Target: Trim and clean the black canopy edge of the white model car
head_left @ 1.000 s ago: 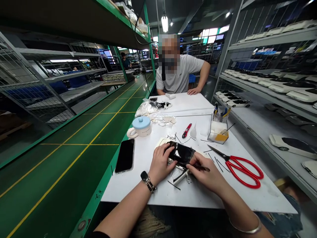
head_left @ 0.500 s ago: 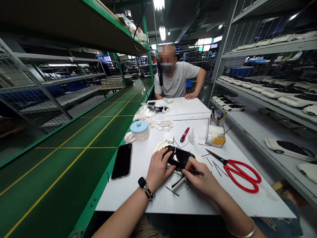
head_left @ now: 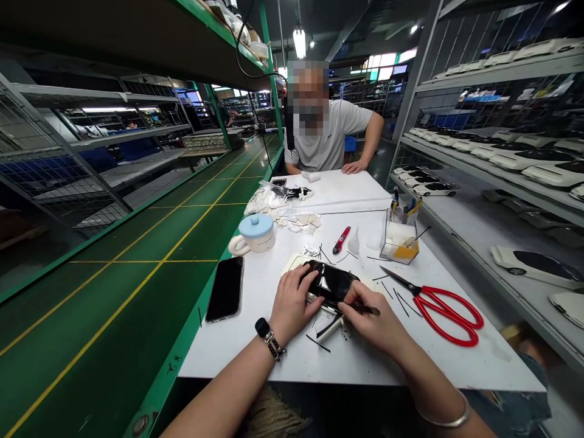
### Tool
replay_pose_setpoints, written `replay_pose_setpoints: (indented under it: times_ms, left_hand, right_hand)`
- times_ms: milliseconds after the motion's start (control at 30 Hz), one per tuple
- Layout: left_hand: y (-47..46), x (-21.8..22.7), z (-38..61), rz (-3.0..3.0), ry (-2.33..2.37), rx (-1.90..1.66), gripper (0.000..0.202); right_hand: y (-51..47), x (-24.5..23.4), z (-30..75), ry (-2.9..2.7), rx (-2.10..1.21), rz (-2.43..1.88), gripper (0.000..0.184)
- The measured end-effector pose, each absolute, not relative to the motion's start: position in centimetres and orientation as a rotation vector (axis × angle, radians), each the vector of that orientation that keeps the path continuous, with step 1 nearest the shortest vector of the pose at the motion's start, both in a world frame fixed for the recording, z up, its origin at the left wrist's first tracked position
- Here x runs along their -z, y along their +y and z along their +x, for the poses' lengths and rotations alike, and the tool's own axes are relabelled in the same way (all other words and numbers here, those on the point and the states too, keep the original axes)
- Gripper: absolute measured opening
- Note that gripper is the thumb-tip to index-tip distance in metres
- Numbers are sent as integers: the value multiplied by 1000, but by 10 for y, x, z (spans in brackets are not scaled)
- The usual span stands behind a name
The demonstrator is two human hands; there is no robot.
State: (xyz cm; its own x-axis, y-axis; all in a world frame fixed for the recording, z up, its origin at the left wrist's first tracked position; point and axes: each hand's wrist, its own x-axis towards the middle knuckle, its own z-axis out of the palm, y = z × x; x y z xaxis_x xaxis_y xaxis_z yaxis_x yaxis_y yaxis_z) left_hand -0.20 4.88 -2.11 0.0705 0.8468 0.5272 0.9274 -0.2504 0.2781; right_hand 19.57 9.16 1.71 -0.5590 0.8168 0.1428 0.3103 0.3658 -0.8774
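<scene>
A model car (head_left: 332, 285) with a glossy black top and a pale body lies on the white table. My left hand (head_left: 294, 298) steadies its left end, fingers over the top and thumb along the near side. At the car's near right edge, my right hand (head_left: 371, 313) pinches a slim dark tool (head_left: 373, 311), probably tweezers; its tip is hidden by the fingers. Just below the car lie a small white piece with a black strip (head_left: 329, 328) and a loose black strip (head_left: 318, 344). Tiny dark bits are scattered beside them.
Red-handled scissors (head_left: 449, 313) and black strips lie to the right. Beyond are a red cutter (head_left: 341, 240) and a clear box (head_left: 399, 242). A phone (head_left: 225, 289) and lidded mug (head_left: 257, 234) stand left. A co-worker (head_left: 337, 137) sits opposite; shelves (head_left: 483, 225) hold model cars.
The view has shifted slightly. Both hands stay at the car, with the right hand still pinching the dark tool at its near edge. The co-worker's head has moved a little.
</scene>
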Motion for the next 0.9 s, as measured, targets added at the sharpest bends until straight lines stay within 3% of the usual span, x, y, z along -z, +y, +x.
replay_pose_setpoints:
  times_ms: [900]
  left_hand:
    - [49, 22, -6, -2241, -1842, 975, 49]
  right_hand:
    - [89, 1, 163, -1995, -781, -1068, 10]
